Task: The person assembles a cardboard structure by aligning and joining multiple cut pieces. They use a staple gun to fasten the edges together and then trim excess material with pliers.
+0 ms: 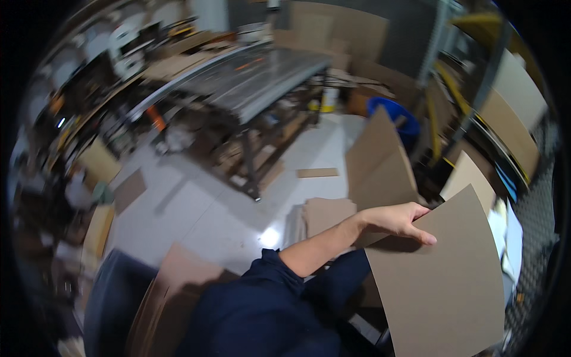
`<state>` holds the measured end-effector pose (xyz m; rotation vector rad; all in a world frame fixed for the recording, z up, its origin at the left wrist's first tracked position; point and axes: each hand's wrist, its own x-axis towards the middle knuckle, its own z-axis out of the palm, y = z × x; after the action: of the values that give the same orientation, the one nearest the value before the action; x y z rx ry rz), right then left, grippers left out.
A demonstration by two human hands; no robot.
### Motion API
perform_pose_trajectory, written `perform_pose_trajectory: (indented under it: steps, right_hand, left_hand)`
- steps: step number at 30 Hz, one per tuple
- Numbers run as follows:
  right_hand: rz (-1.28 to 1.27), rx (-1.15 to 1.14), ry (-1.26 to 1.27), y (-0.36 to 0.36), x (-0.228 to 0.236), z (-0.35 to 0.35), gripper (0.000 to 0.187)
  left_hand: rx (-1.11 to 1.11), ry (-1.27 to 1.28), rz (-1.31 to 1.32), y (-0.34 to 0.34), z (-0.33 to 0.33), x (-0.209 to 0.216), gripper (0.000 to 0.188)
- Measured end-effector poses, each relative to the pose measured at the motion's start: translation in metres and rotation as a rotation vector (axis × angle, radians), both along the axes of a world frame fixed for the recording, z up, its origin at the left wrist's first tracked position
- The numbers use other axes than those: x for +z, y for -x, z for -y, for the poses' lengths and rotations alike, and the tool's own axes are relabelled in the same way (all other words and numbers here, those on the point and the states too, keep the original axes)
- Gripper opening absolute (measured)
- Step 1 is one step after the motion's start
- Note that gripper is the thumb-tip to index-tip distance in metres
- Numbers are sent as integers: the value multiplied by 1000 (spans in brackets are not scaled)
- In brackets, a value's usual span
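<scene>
A large thin brown board sheet (446, 279) stands tilted in front of me at the lower right. My left hand (398, 221) reaches across to the right and grips its upper left edge. The thumb lies on the near face, while the fingers go behind the board out of sight. My right hand does not show. Behind the sheet, other brown boards (380, 163) lean upright, and a pale board (473, 178) pokes up beside them. A stack of smaller brown pieces (327, 214) lies just left of the leaning boards.
A metal-topped work table (262, 80) stands ahead on dark legs, with offcuts beneath. A blue bin (397, 113) sits beyond the leaning boards, near a rack (476, 113) of sheets at right. More boards (172, 291) lean at lower left. A wood strip (317, 172) lies on the floor.
</scene>
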<state>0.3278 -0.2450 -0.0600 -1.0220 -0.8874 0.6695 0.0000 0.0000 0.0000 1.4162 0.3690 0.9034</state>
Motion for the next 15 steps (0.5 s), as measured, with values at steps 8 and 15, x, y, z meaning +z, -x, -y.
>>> perform_pose_trajectory:
  steps: [8,15]
  right_hand:
    - [188,329,148,55,22,-87,71]
    - [-68,908,83,126,14,-240,56]
  left_hand:
    - [682,-42,157,123,114,6,63]
    - [1293,-182,155,145,251,41,53]
